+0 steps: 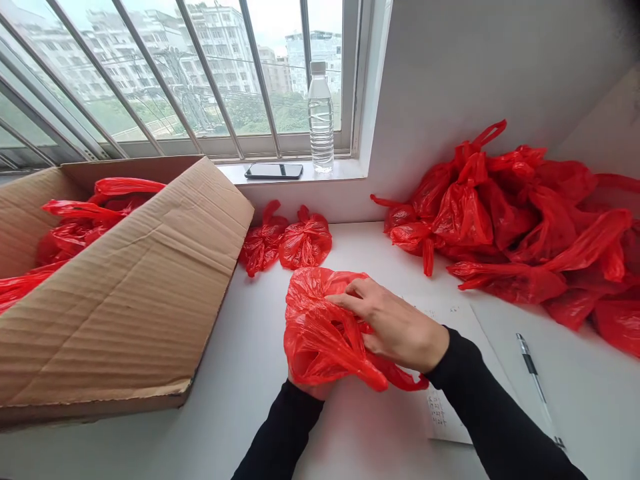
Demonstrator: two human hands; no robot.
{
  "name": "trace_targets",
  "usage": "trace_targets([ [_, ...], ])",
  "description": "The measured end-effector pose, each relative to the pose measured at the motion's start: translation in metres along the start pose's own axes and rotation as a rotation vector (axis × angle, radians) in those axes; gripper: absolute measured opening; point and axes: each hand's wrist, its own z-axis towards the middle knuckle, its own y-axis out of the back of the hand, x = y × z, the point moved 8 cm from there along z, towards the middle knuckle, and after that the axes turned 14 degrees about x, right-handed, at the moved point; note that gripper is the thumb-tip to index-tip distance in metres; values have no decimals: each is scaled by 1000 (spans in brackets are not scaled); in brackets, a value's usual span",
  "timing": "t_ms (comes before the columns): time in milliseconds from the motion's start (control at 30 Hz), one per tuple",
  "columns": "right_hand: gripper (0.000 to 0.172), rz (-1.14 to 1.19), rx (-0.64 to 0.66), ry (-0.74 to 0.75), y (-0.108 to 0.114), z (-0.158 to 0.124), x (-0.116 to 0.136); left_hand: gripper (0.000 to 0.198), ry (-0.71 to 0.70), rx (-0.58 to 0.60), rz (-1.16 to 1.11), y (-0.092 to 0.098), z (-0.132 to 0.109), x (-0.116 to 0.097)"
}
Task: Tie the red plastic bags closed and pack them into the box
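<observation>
A crumpled red plastic bag [315, 327] sits in front of me on the white table [260, 373]. My right hand [395, 323] lies on top of it, fingers curled and pressing into the plastic. My left hand [313, 389] is under the bag, almost wholly hidden, with only its heel showing at the black sleeve. Two knotted red bags [287, 243] rest just beyond, near the wall.
An open cardboard box [125, 293] holding red bags stands at the left. A heap of loose red bags [525, 220] fills the right. A sheet of paper [450, 407] and a pen [537, 387] lie at my right. A phone [274, 171] and a water bottle [321, 117] stand on the windowsill.
</observation>
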Motion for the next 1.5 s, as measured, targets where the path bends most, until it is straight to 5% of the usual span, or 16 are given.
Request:
trace_targets([
  [100,67,-63,-58,-8,-5,8,-7,22,19,-19,41,-4,-4,0],
  [300,66,34,-133,41,7,7,-14,29,28,-87,116,-3,-7,-2],
  [500,77,26,0,-52,-4,4,-24,24,35,-235,169,-2,-9,-1],
  [700,42,325,-153,-39,22,-1,-22,23,25,-219,184,-9,-5,-2],
  [867,24,326,-306,-106,40,-10,-31,24,52,-236,239,-5,-5,-2],
  [1033,35,358,-389,-80,40,-9,-34,19,85,-267,217,1,-7,2],
  [1167,31,138,-465,-208,43,-11,-36,19,62,-255,214,1,-7,3],
  [1367,23,70,-375,-313,36,-6,-38,20,83,-255,215,0,-6,3],
  [1500,19,244,-351,-267,30,-3,-38,26,75,-211,159,-7,-2,4],
])
